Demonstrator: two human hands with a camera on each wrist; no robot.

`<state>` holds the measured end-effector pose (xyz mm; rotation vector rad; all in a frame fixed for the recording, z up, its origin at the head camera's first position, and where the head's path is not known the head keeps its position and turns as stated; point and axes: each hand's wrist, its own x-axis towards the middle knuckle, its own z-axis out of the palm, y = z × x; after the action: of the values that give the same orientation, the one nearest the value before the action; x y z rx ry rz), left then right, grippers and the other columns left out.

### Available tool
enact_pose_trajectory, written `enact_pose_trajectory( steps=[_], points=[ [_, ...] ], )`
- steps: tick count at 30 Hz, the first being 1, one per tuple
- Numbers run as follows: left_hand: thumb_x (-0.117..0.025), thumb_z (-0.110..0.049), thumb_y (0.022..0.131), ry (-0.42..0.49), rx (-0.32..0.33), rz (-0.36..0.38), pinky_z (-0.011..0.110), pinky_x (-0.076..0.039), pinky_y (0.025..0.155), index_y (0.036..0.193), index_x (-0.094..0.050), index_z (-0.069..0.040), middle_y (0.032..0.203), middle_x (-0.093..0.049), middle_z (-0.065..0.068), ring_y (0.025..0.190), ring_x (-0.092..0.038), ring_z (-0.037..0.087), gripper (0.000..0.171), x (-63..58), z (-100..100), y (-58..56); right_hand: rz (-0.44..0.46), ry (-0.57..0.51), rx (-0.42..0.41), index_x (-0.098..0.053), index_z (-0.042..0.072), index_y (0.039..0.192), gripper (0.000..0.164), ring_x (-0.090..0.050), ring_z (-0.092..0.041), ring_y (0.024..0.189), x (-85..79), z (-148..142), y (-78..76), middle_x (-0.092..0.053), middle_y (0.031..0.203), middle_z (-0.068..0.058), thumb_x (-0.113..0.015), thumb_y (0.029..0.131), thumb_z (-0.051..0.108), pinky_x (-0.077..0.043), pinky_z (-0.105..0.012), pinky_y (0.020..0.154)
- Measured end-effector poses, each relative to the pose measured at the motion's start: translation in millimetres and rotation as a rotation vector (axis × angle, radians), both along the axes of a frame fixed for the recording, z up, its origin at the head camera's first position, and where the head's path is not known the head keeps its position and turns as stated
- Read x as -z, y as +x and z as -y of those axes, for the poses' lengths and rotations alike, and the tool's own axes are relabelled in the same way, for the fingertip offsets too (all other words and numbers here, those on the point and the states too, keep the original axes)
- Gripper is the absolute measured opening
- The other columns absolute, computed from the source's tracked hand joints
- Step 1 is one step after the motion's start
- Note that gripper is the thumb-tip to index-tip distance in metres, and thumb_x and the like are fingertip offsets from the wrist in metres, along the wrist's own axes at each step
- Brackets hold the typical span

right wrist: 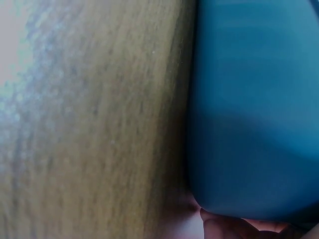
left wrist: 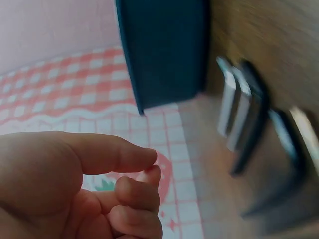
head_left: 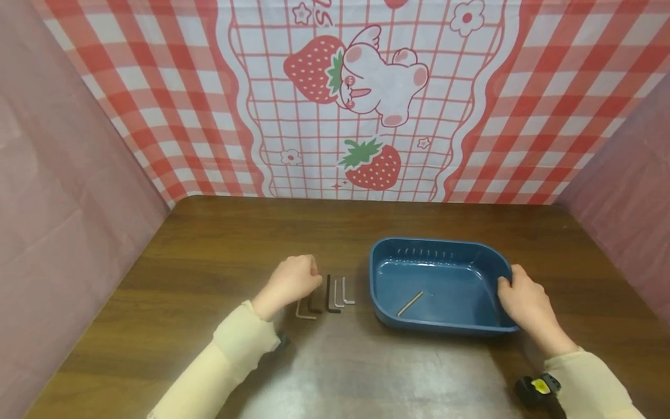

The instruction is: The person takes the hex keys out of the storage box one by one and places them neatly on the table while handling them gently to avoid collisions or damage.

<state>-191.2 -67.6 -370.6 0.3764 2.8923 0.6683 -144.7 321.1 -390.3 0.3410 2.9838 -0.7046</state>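
Observation:
My left hand (head_left: pixel 294 280) hovers just above several L-shaped hex keys on the table, its fingers curled. The left wrist view shows the thumb and fingertips (left wrist: pixel 149 172) together with nothing visible between them. Among the keys are a tan one (head_left: pixel 305 318), a long black one (head_left: pixel 329 297) and a silver one (head_left: pixel 345 294); a shorter dark key (head_left: pixel 316 310) is partly covered by my hand. My right hand (head_left: pixel 528 305) grips the right wall of a blue plastic basin (head_left: pixel 374 291). A thin brass-coloured rod (head_left: pixel 410 304) lies inside that basin.
The brown wooden table (head_left: pixel 209 250) meets a red-and-white checked cloth (head_left: pixel 199 116) with strawberries at its back. Pink curtains (head_left: pixel 68 192) hang on both sides. A black device with a yellow patch (head_left: pixel 540 385) sits at my right wrist.

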Motion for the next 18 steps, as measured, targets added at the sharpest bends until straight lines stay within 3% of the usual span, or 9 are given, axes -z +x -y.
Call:
enact_pose_trajectory(
  steps=[5, 12, 18],
  points=[
    [-0.058, -0.020, 0.079, -0.014, 0.061, -0.035, 0.028, -0.039, 0.053, 0.068, -0.052, -0.014, 0.062, -0.052, -0.002, 0.056, -0.049, 0.014, 0.014, -11.6, -25, -4.9, -0.001, -0.005, -0.004, -0.032, -0.012, 0.123, 0.044, -0.047, -0.056, 0.096, -0.2, 0, -0.1, -0.042, 0.115, -0.041, -0.032, 0.095, 0.022, -0.041, -0.057, 0.068],
    [-0.057, -0.020, 0.080, -0.040, 0.118, -0.072, 0.028, -0.039, 0.050, 0.067, -0.054, -0.015, 0.061, -0.053, -0.004, 0.057, -0.050, 0.013, 0.014, -27.7, -60, -10.2, 0.010, -0.011, 0.005, -0.030, -0.014, 0.123, 0.045, -0.047, -0.055, 0.097, -0.8, -1, -0.6, -0.041, 0.117, -0.041, -0.031, 0.095, 0.021, -0.042, -0.058, 0.070],
    [-0.058, -0.020, 0.083, -0.070, 0.247, -0.116, 0.024, -0.039, 0.047, 0.072, -0.055, -0.015, 0.062, -0.054, -0.006, 0.057, -0.051, 0.010, 0.012, -38.0, -101, -5.3, 0.001, -0.012, -0.002, -0.032, -0.013, 0.123, 0.044, -0.049, -0.054, 0.096, -1.0, 0, 0.1, -0.043, 0.116, -0.040, -0.031, 0.094, 0.021, -0.043, -0.056, 0.069]
  ],
)
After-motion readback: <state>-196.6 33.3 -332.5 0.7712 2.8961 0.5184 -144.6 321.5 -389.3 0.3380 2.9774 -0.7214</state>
